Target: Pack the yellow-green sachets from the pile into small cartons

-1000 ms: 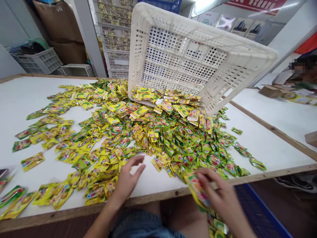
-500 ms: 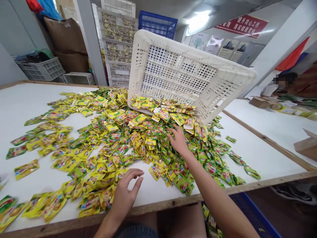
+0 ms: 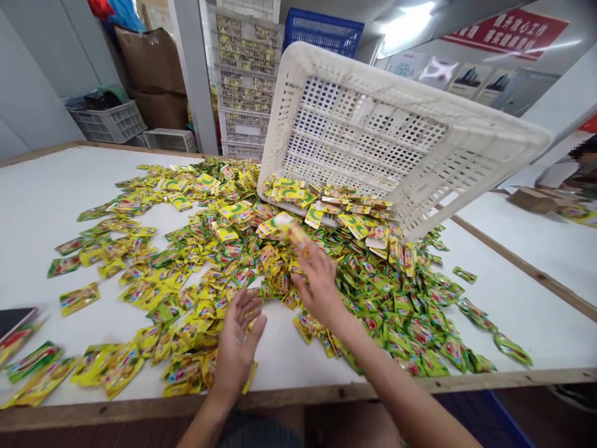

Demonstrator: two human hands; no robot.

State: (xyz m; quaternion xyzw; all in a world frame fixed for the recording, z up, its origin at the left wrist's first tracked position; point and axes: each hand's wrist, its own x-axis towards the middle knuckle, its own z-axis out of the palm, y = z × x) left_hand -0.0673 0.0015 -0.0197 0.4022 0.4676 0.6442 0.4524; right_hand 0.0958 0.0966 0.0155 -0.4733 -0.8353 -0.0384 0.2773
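My right hand is above the middle of the heap, its fingers closed on a small yellow carton with a whitish end. Motion smears the carton, so its print is unreadable. My left hand is held palm inward near the table's front edge, fingers apart and holding nothing. Small yellow sachets lie right beside it. Green sachets spread to the right of my right forearm. Behind the hands, a tilted white plastic crate rests on the heap, with flat yellow cartons spilling from its lower side.
The white table has a wooden front edge. A dark flat device lies at far left. Stacked white crates and a blue crate stand behind. Another person is partly visible at far right, near a cardboard box.
My right hand has lifted from the heap and moved left, now with a yellow carton in it. My left hand has turned its palm more inward. The whole view has shifted, placing things further right.
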